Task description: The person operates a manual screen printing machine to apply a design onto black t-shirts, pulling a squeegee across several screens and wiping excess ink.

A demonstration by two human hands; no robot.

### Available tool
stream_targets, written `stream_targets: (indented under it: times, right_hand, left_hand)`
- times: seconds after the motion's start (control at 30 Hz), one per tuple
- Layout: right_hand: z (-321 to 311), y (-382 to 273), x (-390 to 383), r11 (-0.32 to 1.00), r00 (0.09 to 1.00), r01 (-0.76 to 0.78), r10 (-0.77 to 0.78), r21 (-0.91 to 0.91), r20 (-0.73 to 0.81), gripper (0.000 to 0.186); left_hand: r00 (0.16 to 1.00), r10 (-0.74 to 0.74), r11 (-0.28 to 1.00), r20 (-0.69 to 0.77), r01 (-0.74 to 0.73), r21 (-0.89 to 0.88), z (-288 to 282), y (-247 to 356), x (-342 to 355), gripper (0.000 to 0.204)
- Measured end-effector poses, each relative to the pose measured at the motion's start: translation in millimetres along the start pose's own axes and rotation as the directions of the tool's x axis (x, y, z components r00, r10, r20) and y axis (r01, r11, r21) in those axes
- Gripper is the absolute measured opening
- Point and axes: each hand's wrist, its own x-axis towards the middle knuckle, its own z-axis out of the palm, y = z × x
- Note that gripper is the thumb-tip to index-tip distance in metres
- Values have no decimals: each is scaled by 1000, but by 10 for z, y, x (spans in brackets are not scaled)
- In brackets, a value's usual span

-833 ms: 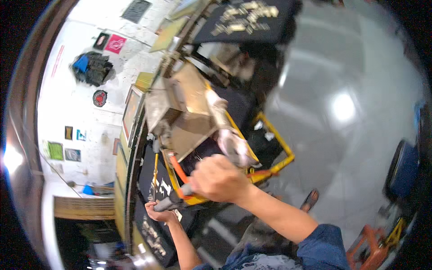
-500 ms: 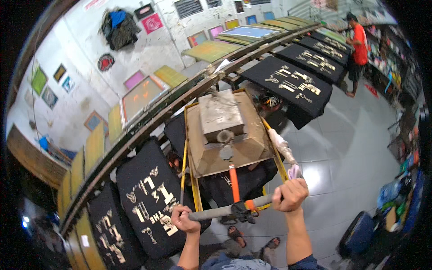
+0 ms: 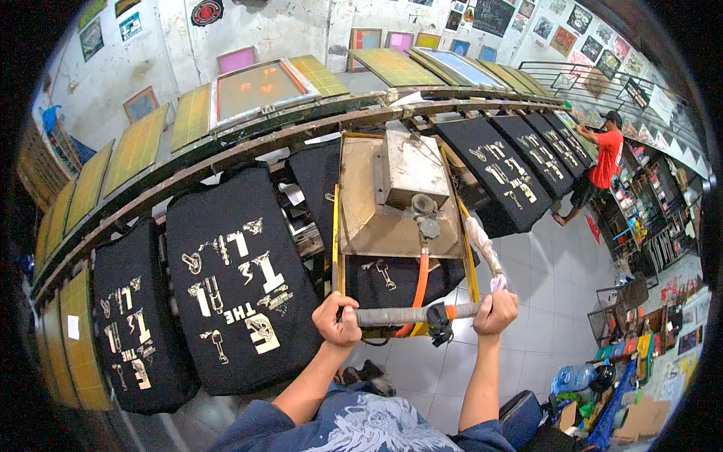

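Both my hands are closed on the grey-wrapped handlebar (image 3: 399,316) of a yellow-framed heater. My left hand (image 3: 337,319) grips its left end and my right hand (image 3: 495,312) its right end. Beyond the bar is the heater's wide metal hood (image 3: 376,233), topped by a silver box (image 3: 414,173). An orange hose (image 3: 422,282) runs from the hood down to the bar, where black and orange wrapping is bound. The hood covers most of a black shirt (image 3: 403,282); its near part, with a pale print, shows. Whitish wrapping (image 3: 484,248) hangs along the frame's right side.
Printed black shirts on boards lie left (image 3: 233,286) and right (image 3: 497,166) of the heater. Behind runs a long rail (image 3: 226,154) with screen frames (image 3: 256,94) leaning beyond it. A person in a red shirt (image 3: 605,158) stands far right. Shelves and clutter (image 3: 602,377) line the right side.
My view has tilted up and turned. The handlebar, slanted before, is now nearly level, and the hood sits closer to the shirts on its right. Both hands keep their grip.
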Motion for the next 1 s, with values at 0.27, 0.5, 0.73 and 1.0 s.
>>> stream_targets:
  times: [0.27, 0.5, 0.73, 1.0]
  right_hand:
    - [-110, -138, 79, 998, 993, -63, 64, -16, 103, 27]
    - [-321, -436, 510, 957, 935, -261, 217, 129, 280, 22]
    - [170, -698, 1346, 967, 845, 174, -243, 185, 476, 36]
    - [621, -625, 1377, 958, 781, 235, -288, 166, 555, 24]
  left_hand:
    - [1000, -25, 999, 15, 26, -27, -46, -27, -31, 23]
    - [1000, -23, 999, 7, 24, -26, -21, -8, -30, 23]
    - [999, -39, 999, 4, 39, 6, -71, 41, 2, 19]
    - [999, -30, 999, -16, 30, -13, -34, 33, -10, 18]
